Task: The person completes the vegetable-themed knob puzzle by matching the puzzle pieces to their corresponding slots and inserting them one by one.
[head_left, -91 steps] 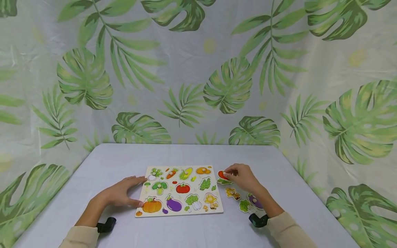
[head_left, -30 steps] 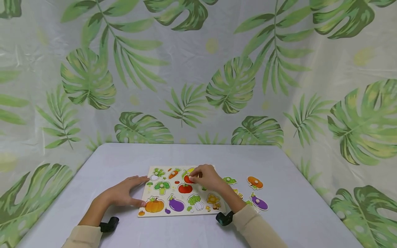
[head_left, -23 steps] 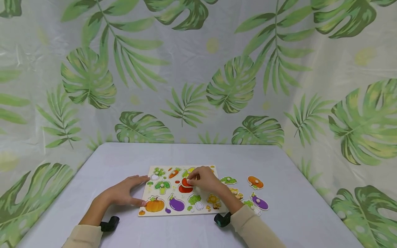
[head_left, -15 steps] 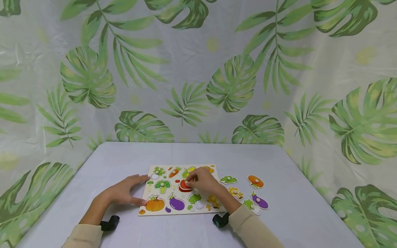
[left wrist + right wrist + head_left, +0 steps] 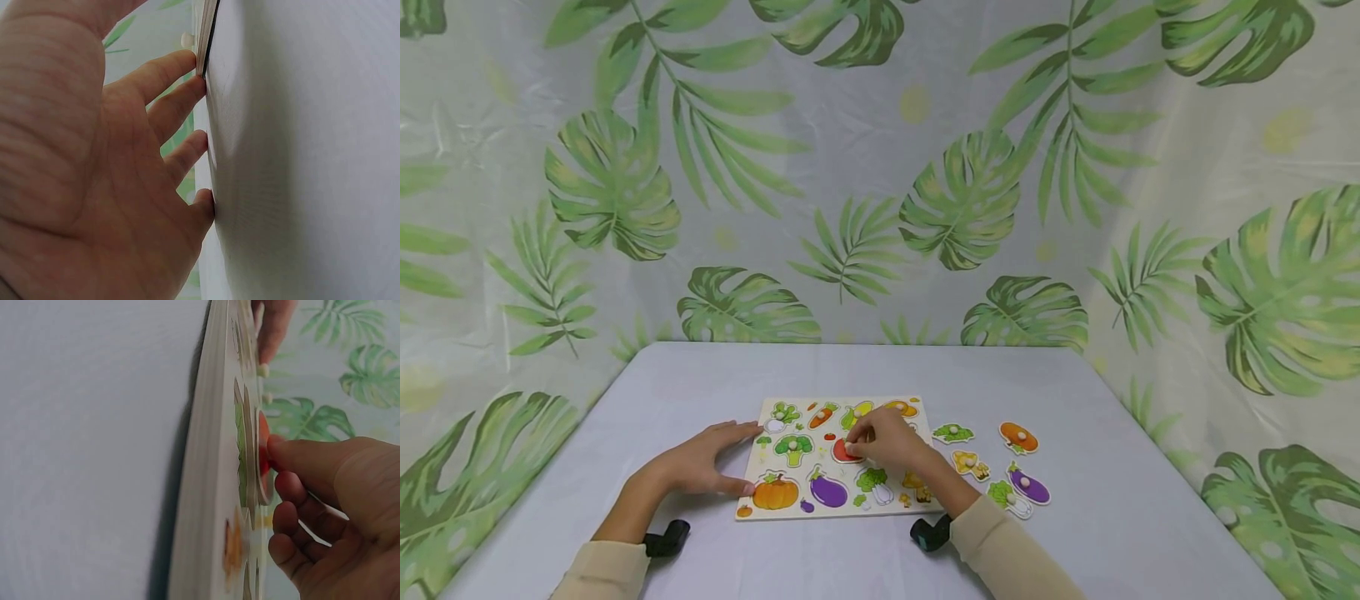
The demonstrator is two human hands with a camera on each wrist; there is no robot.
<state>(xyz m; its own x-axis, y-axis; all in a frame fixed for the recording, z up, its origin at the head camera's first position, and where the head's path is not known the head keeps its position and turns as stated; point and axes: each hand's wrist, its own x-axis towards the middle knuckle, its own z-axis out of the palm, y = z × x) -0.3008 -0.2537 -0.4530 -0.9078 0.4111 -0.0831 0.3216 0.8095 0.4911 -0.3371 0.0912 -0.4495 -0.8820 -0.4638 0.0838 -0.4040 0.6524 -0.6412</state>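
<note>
A wooden vegetable puzzle board (image 5: 835,512) lies on the white table. My right hand (image 5: 887,439) pinches a red tomato puzzle piece (image 5: 842,451) by its knob over the tomato picture near the board's middle. In the right wrist view the tomato piece (image 5: 263,440) stands tilted against the board's face, thumb and index finger at its knob. My left hand (image 5: 696,462) rests at the board's left edge, fingers spread. From the left wrist view, the fingertips of the left hand (image 5: 131,169) touch the board's edge (image 5: 203,37) and the table.
Right of the board lie loose pieces: a green pea-like one (image 5: 952,433), mushrooms (image 5: 970,465), an orange pumpkin-coloured one (image 5: 1018,437), an eggplant (image 5: 1028,485) and a bok choy (image 5: 1009,498). Knobbed broccoli (image 5: 793,450) and carrot (image 5: 823,416) pieces sit in the board. A leaf-patterned curtain (image 5: 865,167) hangs behind.
My right hand has picked up the tomato piece from the table's right side, carried it left over the board and lowered it onto the tomato picture. My left hand has stayed at the edge.
</note>
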